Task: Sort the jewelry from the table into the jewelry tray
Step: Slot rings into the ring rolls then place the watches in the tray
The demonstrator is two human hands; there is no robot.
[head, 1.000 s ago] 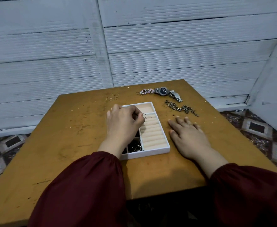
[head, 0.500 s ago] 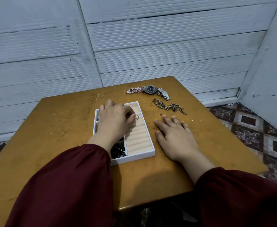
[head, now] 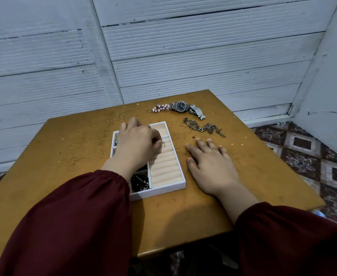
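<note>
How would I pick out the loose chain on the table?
On the table, look right of the white jewelry tray. Beyond the right hand lies the chain, a dark line of long links. The watch and pink bead bracelet lie farther back; it has no dial or beads.

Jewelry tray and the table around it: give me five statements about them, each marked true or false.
1. The left hand pinches a ring over the jewelry tray. True.
2. The right hand grips the chain. False: it lies flat on the table, apart from the chain.
3. The watch lies in the tray. False: it lies on the table beyond the tray.
4. Thin gold rings lie on the table past the tray's far left corner. True.
5. The tray's near left compartment holds dark jewelry. True.
</note>
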